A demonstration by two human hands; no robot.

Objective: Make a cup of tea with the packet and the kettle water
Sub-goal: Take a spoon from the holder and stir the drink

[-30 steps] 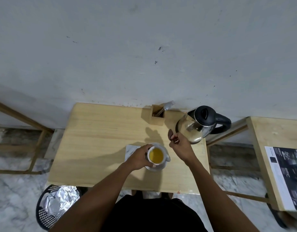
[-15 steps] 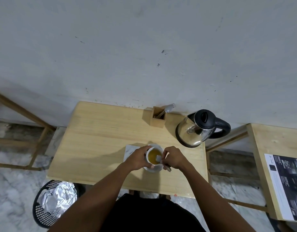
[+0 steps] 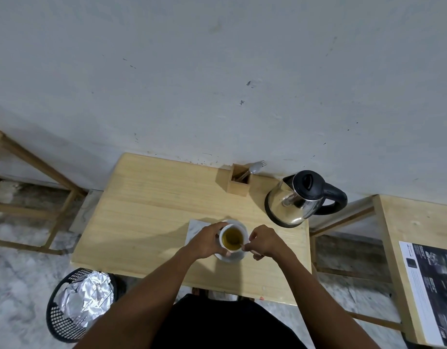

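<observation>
A white cup of yellow-brown tea stands on a white saucer near the front of the wooden table. My left hand wraps around the cup's left side. My right hand pinches a thin spoon whose end dips into the tea at the cup's right rim. The steel kettle with black lid and handle stands at the table's back right. No tea packet shows in view.
A white tile or napkin lies under the saucer's left side. A wooden cutlery holder with a fork sits by the wall. A black bin lined with foil stands on the floor at left. A second table with a printed box is at right.
My right hand came down from near the kettle to the cup's right rim and now holds a spoon in the tea. My left hand has stayed on the cup.
</observation>
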